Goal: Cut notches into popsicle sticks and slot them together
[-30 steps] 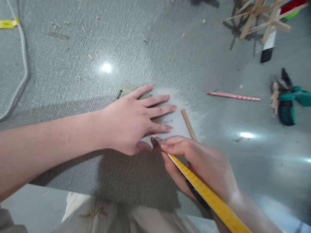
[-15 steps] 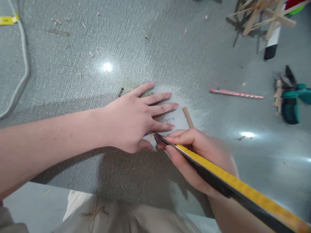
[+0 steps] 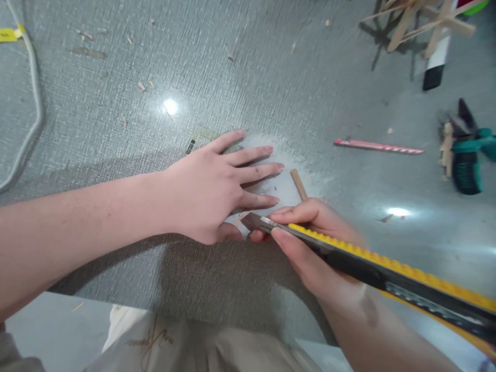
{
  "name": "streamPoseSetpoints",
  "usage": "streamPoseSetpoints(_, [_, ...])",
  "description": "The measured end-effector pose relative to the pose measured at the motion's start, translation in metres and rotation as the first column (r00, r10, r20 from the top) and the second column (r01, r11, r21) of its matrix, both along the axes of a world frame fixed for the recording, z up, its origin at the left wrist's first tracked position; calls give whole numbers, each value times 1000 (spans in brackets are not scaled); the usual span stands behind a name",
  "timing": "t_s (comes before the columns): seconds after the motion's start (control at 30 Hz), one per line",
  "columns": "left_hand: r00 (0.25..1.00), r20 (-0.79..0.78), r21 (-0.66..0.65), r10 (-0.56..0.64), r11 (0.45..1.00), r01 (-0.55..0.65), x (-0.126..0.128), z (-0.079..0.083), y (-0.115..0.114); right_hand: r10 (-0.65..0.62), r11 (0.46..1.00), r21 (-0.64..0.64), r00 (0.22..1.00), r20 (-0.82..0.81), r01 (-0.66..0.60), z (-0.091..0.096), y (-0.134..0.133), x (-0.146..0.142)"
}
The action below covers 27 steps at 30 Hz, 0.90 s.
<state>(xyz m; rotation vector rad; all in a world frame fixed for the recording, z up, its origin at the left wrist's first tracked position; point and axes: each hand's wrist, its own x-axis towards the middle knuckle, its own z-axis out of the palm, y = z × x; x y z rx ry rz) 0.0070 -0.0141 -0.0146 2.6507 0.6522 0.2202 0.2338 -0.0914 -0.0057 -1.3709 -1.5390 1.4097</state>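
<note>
My left hand [image 3: 217, 186] lies flat on the grey table with its fingers spread, over a patch of white powder [image 3: 284, 181] and the edge of a pale yellowish-green piece [image 3: 204, 135]. My right hand [image 3: 310, 232] grips a yellow and black utility knife [image 3: 349, 263] near its front end. The knife's blade points left, its tip down at the powdery surface between my left thumb and forefinger. Anything directly under my left palm is hidden. Just beyond my right fingers lies a short wooden stick [image 3: 298, 184], its near end covered by the hand.
A red and white strip [image 3: 377, 146] lies to the right. Beyond it are green-handled pliers [image 3: 467, 165] beside wooden pieces [image 3: 446, 150]. A stick structure [image 3: 418, 26] stands at the far right over a black-tipped white object [image 3: 434, 77]. A white cable [image 3: 36, 103] runs along the left.
The utility knife has turned in my right hand's grip, its back end swinging upward and its flat side showing more. My left hand stays in place. The view has shifted slightly.
</note>
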Motion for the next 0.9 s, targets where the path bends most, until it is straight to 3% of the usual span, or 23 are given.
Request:
streamPoseSetpoints(0.17, [1000, 13, 6, 2, 1000, -2, 0, 0, -1, -29, 998, 48, 1000, -1, 29, -2, -1, 2])
streamPoseSetpoints(0.47, [1000, -16, 3, -5, 1000, 5, 0, -2, 0, 54, 957, 269, 979, 198, -107, -3, -6, 2])
streamPoseSetpoints(0.57, [1000, -19, 4, -3, 1000, 3, 0, -2, 0, 64, 959, 258, 978, 199, -115, -2, -4, 3])
streamPoseSetpoints(0.73, [999, -32, 2, -14, 1000, 14, 0, 0, 0, 53, 984, 171, 998, 33, -58, -1, 0, 2])
streamPoseSetpoints(0.9, [1000, 6, 12, -7, 1000, 7, 0, -2, 0, 42, 967, 246, 992, 122, -71, -4, -4, 1])
